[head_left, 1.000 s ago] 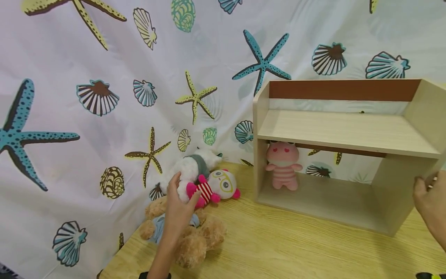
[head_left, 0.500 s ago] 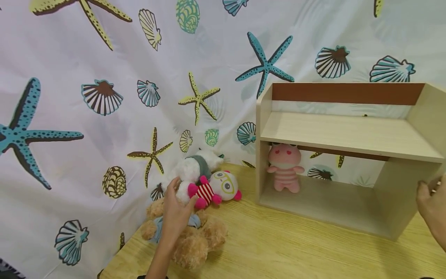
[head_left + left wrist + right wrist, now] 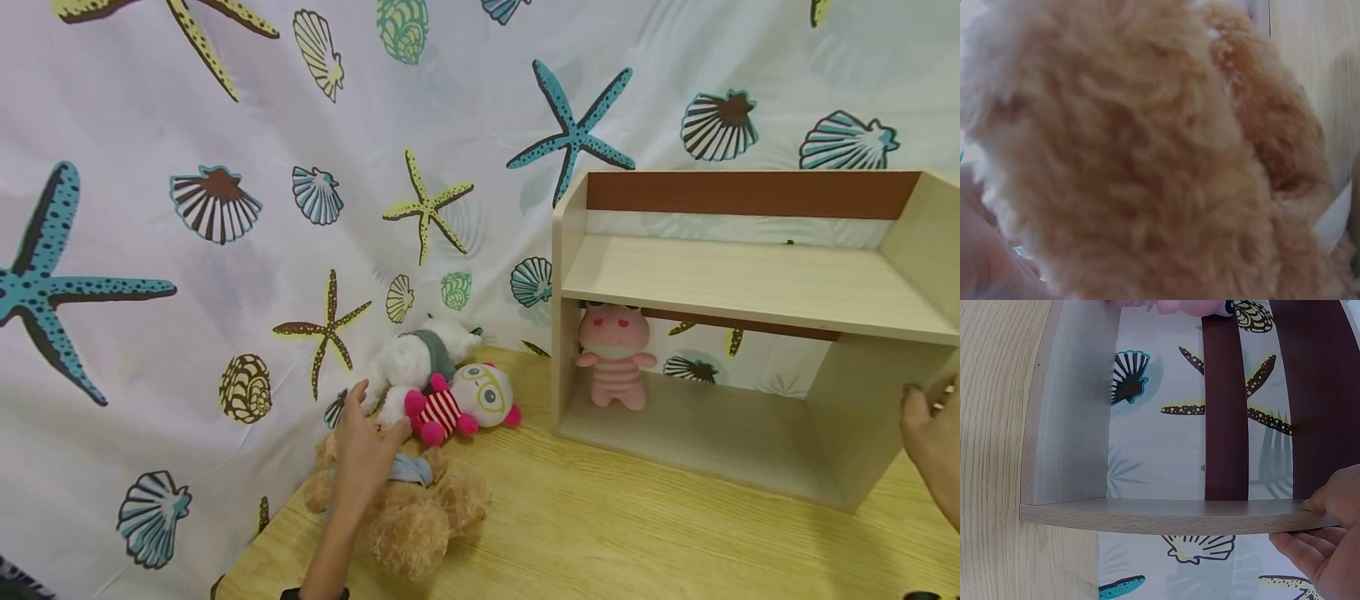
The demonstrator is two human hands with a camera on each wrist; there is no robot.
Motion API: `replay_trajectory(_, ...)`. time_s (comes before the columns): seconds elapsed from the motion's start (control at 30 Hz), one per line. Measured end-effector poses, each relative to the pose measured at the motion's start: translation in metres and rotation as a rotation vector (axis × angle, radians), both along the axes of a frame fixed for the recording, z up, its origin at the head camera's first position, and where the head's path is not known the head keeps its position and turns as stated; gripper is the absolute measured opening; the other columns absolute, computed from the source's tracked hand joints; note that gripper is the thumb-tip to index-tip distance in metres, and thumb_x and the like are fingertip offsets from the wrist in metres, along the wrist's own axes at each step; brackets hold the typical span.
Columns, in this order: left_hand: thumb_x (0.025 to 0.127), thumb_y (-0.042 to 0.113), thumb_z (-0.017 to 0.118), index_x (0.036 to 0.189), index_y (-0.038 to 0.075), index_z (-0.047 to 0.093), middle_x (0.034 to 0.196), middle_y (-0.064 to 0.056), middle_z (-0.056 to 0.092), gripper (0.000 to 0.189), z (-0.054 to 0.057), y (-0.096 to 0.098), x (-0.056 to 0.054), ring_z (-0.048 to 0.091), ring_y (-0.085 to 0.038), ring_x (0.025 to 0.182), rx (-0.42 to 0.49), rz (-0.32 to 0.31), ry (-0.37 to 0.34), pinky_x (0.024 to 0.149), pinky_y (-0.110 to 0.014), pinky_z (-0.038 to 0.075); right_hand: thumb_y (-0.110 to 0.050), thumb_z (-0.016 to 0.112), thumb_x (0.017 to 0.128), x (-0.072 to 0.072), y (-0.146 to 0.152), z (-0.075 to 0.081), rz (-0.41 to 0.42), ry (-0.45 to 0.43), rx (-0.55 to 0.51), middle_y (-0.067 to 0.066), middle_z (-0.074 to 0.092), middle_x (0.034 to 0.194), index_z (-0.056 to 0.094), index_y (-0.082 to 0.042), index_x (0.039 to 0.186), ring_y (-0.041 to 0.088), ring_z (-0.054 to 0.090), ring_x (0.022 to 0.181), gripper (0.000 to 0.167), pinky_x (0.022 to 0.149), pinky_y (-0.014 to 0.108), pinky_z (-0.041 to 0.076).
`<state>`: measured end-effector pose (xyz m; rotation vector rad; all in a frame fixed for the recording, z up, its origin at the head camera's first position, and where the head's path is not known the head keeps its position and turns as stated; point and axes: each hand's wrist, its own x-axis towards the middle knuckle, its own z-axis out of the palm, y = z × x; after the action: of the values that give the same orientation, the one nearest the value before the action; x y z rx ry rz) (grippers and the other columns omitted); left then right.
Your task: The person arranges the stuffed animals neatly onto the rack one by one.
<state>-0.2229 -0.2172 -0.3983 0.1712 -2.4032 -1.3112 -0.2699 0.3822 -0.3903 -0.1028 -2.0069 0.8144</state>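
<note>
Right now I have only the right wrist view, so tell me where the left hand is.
Observer: In the head view, the left hand is over the bear; I can't tell whether they touch.
Operator: Tell me what lies just past the bear.
Observer: A panda in a striped top, on its back on the table, head toward the shelf.
Operator: I catch only part of the pink toy; describe its front.
Observer: It faces out of the shelf, with two red hearts on its face.
</note>
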Motion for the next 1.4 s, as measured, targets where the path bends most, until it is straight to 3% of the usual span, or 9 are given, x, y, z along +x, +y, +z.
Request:
replay_trajectory(0.1,0.093,0.024,0.070,0.157,0.009,0.021,0.155,-0.024,0.025,0.082,-0.002,-0.006,0.000,0.029,-0.046,0.138,-0.008,-0.002,-0.015,0.100,-0.067,0.034,0.007,0.046,0.091,0.000,-0.001,-0.001,0.005,0.011,-0.018,0.043,0.045,0.121,0.036,0.015,0.139,-0.025,0.021,0.084,0.050,0.065,-0.007,0.022)
replay_trajectory(0.37,0.095,0.024,0.067,0.155,0.004,0.023,0.154,-0.027,0.027,0.078,-0.004,-0.016,0.002,0.025,-0.049,0.138,-0.099,0.015,-0.033,0.100,-0.070,0.031,0.005,0.045,0.092,-0.001,0.000,-0.002,0.008,-0.011,-0.032,0.041,0.044,0.123,0.035,0.013,0.140,-0.021,0.034,0.087,0.050,0.065,-0.007,0.022)
replay_trajectory(0.47,0.096,0.027,0.066,0.155,0.000,0.023,0.153,-0.029,0.029,0.078,-0.004,-0.018,0.001,0.025,-0.050,0.139,-0.153,0.026,-0.069,0.102,-0.069,0.029,0.005,0.045,0.092,-0.001,0.000,-0.002,-0.001,-0.003,-0.025,0.039,0.043,0.128,0.035,0.011,0.143,0.016,0.062,0.101,0.052,0.069,-0.006,0.022)
replay_trajectory(0.6,0.096,0.029,0.065,0.155,-0.004,0.024,0.152,-0.032,0.030,0.078,-0.004,-0.021,0.000,0.025,-0.052,0.138,-0.205,0.033,-0.109,0.105,-0.068,0.027,0.005,0.045,0.092,-0.001,-0.001,-0.002,0.011,0.010,-0.033,0.038,0.040,0.133,0.034,0.005,0.147,0.059,0.051,0.113,0.055,0.072,-0.006,0.022)
replay_trajectory(0.73,0.097,0.031,0.064,0.153,-0.006,0.028,0.152,-0.033,0.029,0.076,-0.007,-0.025,0.000,0.027,-0.053,0.137,-0.229,0.031,-0.116,0.105,-0.068,0.027,0.004,0.045,0.091,-0.002,0.000,-0.002,0.004,0.015,-0.045,0.037,0.050,0.117,0.045,0.011,0.132,0.005,0.061,0.100,0.041,0.063,-0.006,0.026)
replay_trajectory(0.83,0.097,0.031,0.065,0.150,-0.008,0.032,0.150,-0.034,0.033,0.074,-0.009,-0.028,0.001,0.031,-0.053,0.135,-0.272,0.026,-0.103,0.105,-0.066,0.029,0.004,0.047,0.089,-0.004,0.002,0.000,-0.014,0.021,-0.052,0.015,0.053,0.086,0.047,0.015,0.104,-0.025,0.034,0.074,0.019,0.056,-0.004,0.026)
replay_trajectory(0.97,0.097,0.030,0.066,0.147,-0.010,0.037,0.147,-0.035,0.037,0.071,-0.009,-0.031,0.004,0.034,-0.055,0.133,-0.321,0.018,-0.092,0.104,-0.066,0.032,0.005,0.048,0.087,-0.005,0.004,0.002,-0.027,0.027,-0.026,-0.001,0.043,0.068,0.043,0.011,0.085,-0.025,0.028,0.063,0.007,0.050,-0.001,0.025)
replay_trajectory(1.2,0.098,0.032,0.066,0.143,-0.008,0.046,0.140,-0.032,0.048,0.064,-0.007,-0.034,0.006,0.046,-0.050,0.126,-0.360,0.010,-0.140,0.096,-0.062,0.043,0.006,0.049,0.089,-0.004,0.003,-0.004,-0.012,0.075,-0.017,0.028,0.050,0.099,0.046,0.019,0.103,-0.026,0.032,0.083,0.020,0.066,-0.005,0.025)
replay_trajectory(1.4,0.094,0.029,0.070,0.137,-0.006,0.055,0.127,-0.028,0.060,0.057,-0.010,-0.036,0.007,0.062,-0.043,0.106,-0.410,0.059,-0.153,0.078,-0.054,0.053,0.003,0.050,0.088,-0.001,0.002,-0.005,-0.035,0.088,0.020,0.041,0.054,0.095,0.048,0.015,0.082,-0.027,0.030,0.078,0.014,0.060,-0.002,0.022)
